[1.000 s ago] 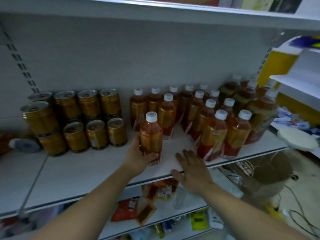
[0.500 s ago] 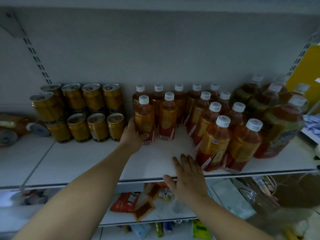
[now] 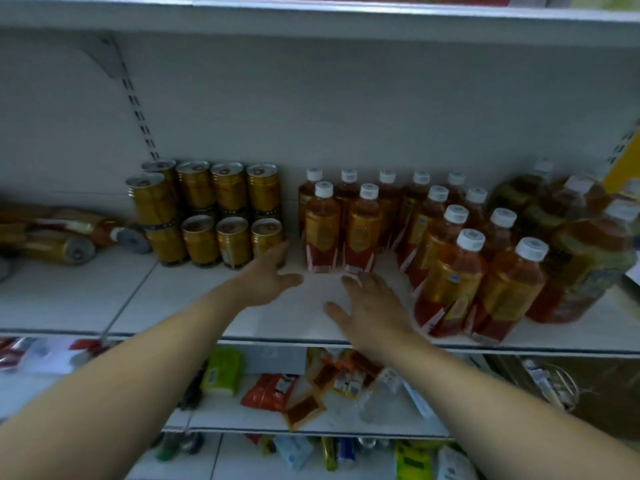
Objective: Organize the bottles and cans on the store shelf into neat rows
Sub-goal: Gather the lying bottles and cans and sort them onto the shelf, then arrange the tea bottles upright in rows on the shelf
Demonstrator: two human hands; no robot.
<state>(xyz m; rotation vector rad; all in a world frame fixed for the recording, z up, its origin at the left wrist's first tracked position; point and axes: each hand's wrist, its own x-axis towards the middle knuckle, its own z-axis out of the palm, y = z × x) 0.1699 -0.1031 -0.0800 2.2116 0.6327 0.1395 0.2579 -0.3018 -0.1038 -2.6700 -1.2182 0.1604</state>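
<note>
- Left hand [image 3: 268,280]: grip spread open and empty, fingers reaching beside the front-row gold cans [image 3: 266,239], just left of two front bottles [image 3: 322,226].
- Right hand [image 3: 369,306]: grip open flat, palm down on the white shelf [image 3: 138,299], holding nothing, fingertips near the bottles' bases.
- More bottles [image 3: 446,282] stand in rows to the right; other bottles [image 3: 52,233] lie toppled far left.
</note>
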